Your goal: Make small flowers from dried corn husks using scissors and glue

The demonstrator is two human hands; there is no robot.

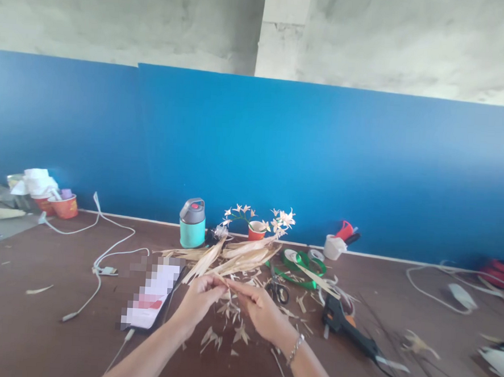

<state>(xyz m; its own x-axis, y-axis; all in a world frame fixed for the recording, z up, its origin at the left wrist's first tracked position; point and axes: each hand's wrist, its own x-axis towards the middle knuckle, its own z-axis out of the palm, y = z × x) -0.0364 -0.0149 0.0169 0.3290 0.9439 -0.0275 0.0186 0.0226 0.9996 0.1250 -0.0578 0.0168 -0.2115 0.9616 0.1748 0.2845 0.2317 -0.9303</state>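
My left hand [203, 298] pinches a small piece of dried corn husk [216, 276] between thumb and fingers. Close against it, my right hand [265, 313] has its fingers pressed together at the same piece, which they mostly hide. Beyond both hands lies a pile of long, pale corn husks [248, 256]. Cut husk scraps and small star-shaped husk flowers [241, 333] are scattered below the hands. Black scissors [280, 292] rest just past my right hand, beside a loop of green ribbon [314, 280].
White husk flowers [285, 219] stand around a red paper cup [257, 232] by the blue partition [254, 149]. A turquoise flask [192, 230] and a phone [153, 299] are on the left. On the right lie a black glue gun [346, 328] and a white pen cup [334, 248].
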